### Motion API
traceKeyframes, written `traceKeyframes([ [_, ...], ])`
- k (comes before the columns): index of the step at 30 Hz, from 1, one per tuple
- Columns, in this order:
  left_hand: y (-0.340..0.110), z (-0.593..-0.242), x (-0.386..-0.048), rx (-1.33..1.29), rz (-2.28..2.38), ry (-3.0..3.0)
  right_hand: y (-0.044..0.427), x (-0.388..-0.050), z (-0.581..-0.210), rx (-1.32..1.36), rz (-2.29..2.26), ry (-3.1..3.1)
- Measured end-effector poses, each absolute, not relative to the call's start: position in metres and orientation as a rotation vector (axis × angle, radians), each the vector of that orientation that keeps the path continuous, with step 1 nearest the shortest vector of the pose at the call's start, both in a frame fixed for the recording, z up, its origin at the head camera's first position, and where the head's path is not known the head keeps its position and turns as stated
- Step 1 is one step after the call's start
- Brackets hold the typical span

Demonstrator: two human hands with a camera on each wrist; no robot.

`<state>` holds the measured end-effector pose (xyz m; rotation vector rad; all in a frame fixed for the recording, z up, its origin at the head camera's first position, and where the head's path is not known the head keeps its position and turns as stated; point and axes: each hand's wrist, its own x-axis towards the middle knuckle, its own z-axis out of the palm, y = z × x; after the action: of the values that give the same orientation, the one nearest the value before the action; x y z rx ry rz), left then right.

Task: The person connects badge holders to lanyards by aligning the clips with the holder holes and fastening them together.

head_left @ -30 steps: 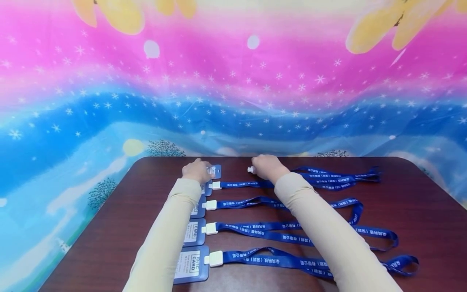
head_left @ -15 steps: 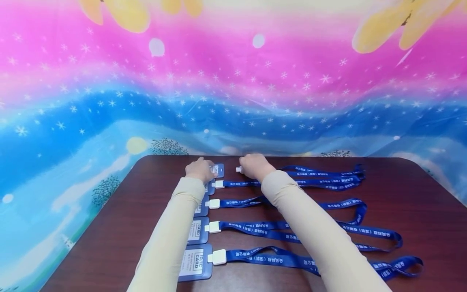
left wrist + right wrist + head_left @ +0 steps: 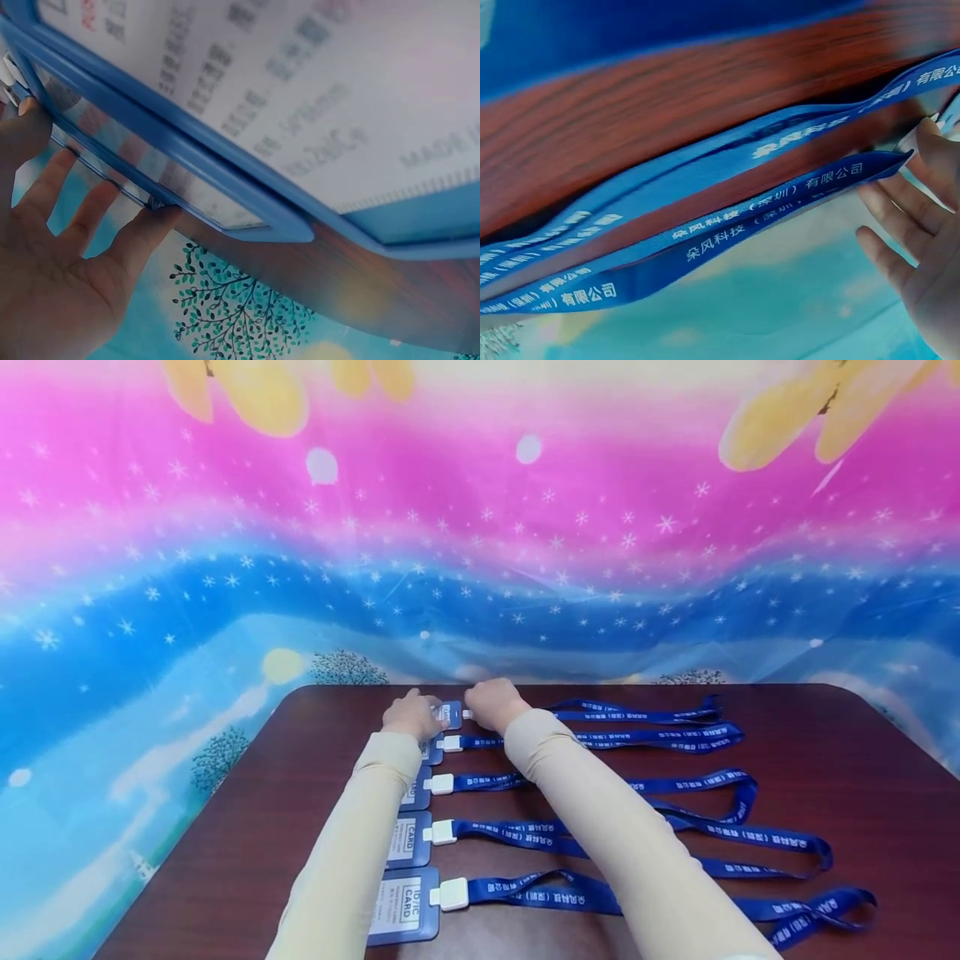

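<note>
At the far end of a row of badges, my left hand (image 3: pixel 411 714) holds a blue-framed ID card holder (image 3: pixel 452 716) flat on the table. The left wrist view has the thumb and fingers at the edges of that card holder (image 3: pixel 142 150). Just to its right, my right hand (image 3: pixel 497 703) pinches the white clip (image 3: pixel 468 715) of a blue lanyard (image 3: pixel 637 717). The clip's tip is very close to the holder's slotted end; whether they touch I cannot tell. In the right wrist view the lanyard strap (image 3: pixel 765 214) trails from the fingertips; the clip is mostly hidden.
Nearer on the brown table (image 3: pixel 225 827) lie several card holders (image 3: pixel 408 906), each beside a white clip (image 3: pixel 453 893) with a blue strap (image 3: pixel 540 893) stretching right. My sleeves cross over some of them. A patterned cloth (image 3: pixel 480 568) hangs behind the table.
My right hand has moved left with the clip, closing the gap to the card holder, and the lanyard has slid along behind it. The left hand has stayed about in place.
</note>
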<state>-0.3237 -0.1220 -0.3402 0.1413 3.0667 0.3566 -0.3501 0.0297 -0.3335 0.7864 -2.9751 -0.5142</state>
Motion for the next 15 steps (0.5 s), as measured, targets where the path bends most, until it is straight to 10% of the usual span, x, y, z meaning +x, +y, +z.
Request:
traceKeyframes([
  [15, -0.122, -0.336, -0.321, 0.163, 0.471, 3.029, 0.015, -0.355, -0.336, 0.866, -0.670, -2.910],
])
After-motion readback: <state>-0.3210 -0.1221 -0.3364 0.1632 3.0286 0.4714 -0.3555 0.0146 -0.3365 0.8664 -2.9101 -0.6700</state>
